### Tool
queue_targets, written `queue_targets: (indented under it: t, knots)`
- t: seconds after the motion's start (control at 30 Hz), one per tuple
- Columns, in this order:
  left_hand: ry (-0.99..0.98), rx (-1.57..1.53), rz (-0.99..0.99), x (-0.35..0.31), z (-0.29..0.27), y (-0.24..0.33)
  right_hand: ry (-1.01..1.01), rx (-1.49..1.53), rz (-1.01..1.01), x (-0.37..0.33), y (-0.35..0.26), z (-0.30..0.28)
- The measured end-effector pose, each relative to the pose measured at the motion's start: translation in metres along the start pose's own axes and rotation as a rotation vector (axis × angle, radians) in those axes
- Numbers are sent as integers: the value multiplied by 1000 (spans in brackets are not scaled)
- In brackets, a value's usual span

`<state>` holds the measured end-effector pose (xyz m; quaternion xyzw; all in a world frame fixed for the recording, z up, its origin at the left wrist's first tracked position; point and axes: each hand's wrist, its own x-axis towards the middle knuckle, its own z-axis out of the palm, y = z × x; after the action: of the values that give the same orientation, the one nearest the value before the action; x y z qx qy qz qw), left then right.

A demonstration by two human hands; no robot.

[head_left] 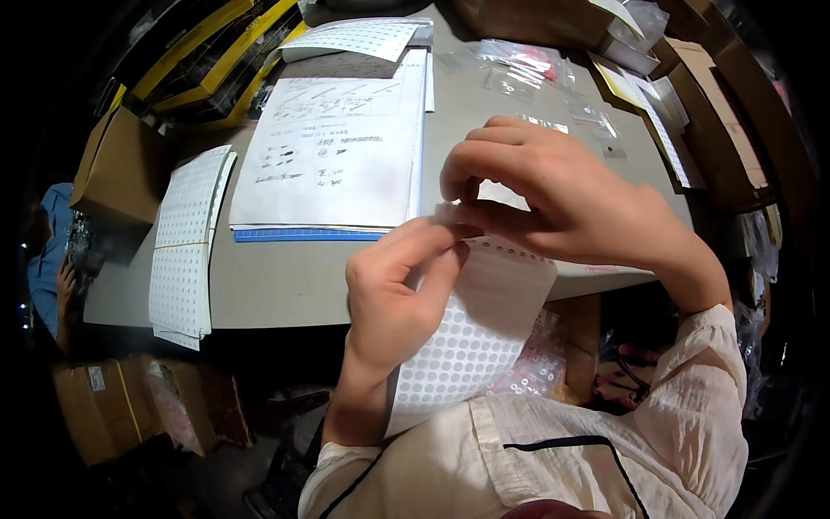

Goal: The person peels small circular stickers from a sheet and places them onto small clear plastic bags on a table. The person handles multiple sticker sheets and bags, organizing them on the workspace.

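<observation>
My left hand point(402, 285) pinches a small translucent plastic piece point(447, 210) between thumb and fingers; its exact kind is too small to tell. My right hand point(540, 190) bends over it from the right, its thumb and fingertips closed together at the same piece. Whatever lies between the right fingertips is hidden. Beneath both hands a white sheet of round grey stickers point(458, 355) slopes from the table edge towards my lap. A row of small dark-marked round stickers point(510, 251) runs along its upper part.
Handwritten papers point(337, 164) lie on a blue folder point(303, 234). Banded sticker sheets point(181, 251) overhang the table's left front edge. Small clear bags point(596, 125) lie at the far right, near cardboard boxes point(713, 112). Another person's hand point(65, 281) shows at far left.
</observation>
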<state>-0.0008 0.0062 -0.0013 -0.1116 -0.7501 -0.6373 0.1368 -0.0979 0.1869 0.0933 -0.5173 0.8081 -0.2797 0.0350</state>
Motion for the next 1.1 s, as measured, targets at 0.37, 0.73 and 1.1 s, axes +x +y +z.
queue_targets:
  t: [0.37, 0.73, 1.1]
  knots:
    - [59, -41, 38, 1, 3, -5, 66, -239, -269, 6, 3, 9]
    - [13, -53, -106, 4, -1, 13, 178, -251, 516, 93, 228, -64]
    - [18, -51, -25, 3, -4, 7, -127, -636, 667, 120, 232, -52]
